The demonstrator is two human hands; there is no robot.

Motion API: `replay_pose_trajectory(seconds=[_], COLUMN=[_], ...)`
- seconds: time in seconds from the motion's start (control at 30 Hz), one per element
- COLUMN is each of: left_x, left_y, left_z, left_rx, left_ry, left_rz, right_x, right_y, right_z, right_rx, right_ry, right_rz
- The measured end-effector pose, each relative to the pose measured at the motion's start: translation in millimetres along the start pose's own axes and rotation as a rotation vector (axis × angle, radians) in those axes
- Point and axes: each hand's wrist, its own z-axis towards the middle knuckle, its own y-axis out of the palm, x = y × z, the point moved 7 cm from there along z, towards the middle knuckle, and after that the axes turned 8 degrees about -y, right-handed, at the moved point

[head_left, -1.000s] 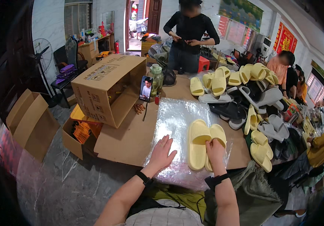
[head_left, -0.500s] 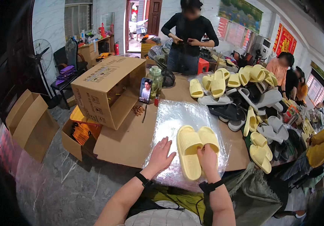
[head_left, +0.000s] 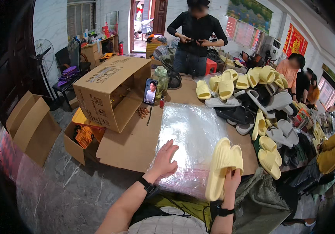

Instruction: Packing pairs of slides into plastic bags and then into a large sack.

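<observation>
A pair of pale yellow slippers [head_left: 219, 167] is gripped by my right hand [head_left: 232, 182], whose fingers close around the straps. The two slippers are pressed together and tilted on edge, over the right side of a stack of clear plastic bags [head_left: 189, 134]. My left hand [head_left: 165, 157] rests on the left part of those shiny bags, fingers stretched out, holding nothing. Part of the rear slipper is hidden behind the front one.
At the right, yellow, grey and black slippers [head_left: 249, 103] lie heaped. An open cardboard box [head_left: 97, 91], a propped phone [head_left: 150, 91] and a green-lidded jar [head_left: 161, 82] stand at the far left of the table. Across it stands a person in black [head_left: 196, 35].
My right hand has drawn the yellow slippers rightward and toward me, turning them from flat to on edge. My left hand has shifted slightly, its fingers a little more bent.
</observation>
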Motion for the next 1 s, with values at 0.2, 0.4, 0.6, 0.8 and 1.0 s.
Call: replay_pose_trajectory(seconds=[0.2,0.4,0.6,0.8,1.0], left_x=[-4.6,4.4,22.1,61.9,50.9], left_y=[4.3,8.3,-0.1,-5.3,9.4], left_z=[1.5,4.4,5.7,3.1,-1.8], left_rx=[-0.090,-0.240,-0.373,-0.282,-0.414], left_ry=[-0.009,0.012,-0.003,0.279,0.127], left_rz=[0.062,0.276,0.437,0.443,0.381], right_x=[7.1,24.9,-6.4,-5.0,-7.0], right_y=[-27.1,-37.8,-41.3,-40.5,-44.3], right_z=[-32.6,-38.7,-34.3,-35.4,-36.0], right_rx=[0.015,0.086,0.135,0.124,0.205], right_ry=[0.073,0.121,0.047,0.003,-0.025], right_rz=[0.286,0.557,0.583,0.487,0.596])
